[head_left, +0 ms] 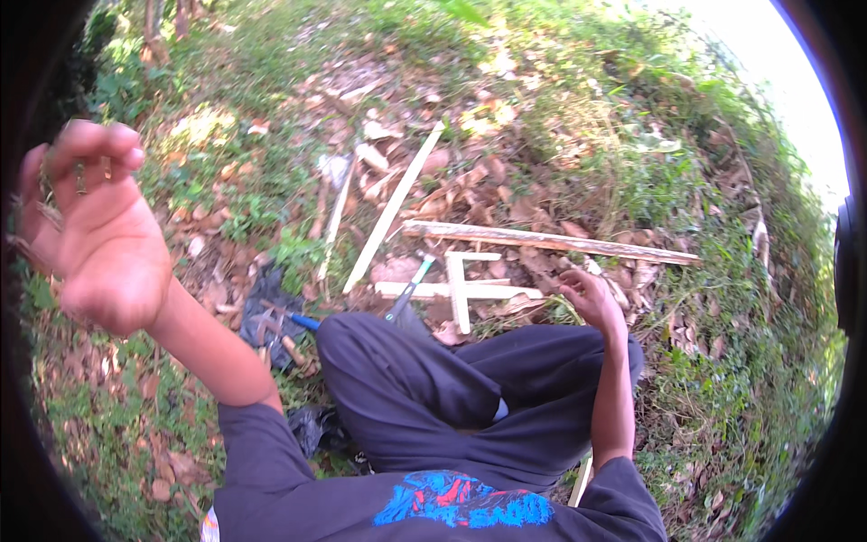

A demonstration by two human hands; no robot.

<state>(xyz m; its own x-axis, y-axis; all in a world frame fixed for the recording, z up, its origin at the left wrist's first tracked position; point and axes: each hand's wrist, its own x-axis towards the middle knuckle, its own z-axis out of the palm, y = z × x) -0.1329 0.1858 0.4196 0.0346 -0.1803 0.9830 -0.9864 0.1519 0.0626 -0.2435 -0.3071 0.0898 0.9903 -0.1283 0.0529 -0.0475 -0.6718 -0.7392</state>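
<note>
My left hand (107, 230) is raised high at the far left, palm showing and fingers loosely bent and apart, with nothing visible in it. Beside my right knee hovers my right hand (593, 300), its fingers slightly curled and apart, near the end of a flat pale wooden strip (497, 292). Against that strip rests a small angled piece of joined pale wood (459, 298). A slim tool with a pale green end (421, 272) lies just left of it. Farther out is a long rough-edged wooden strip (560, 239).
A long pale strip (395, 210) and a thinner one (337, 221) lie at an angle ahead. To my left, a blue-handled object (305, 321) touches a black plastic bag (271, 303). Dry leaves and grass cover the ground. My crossed legs (406, 375) are close in front.
</note>
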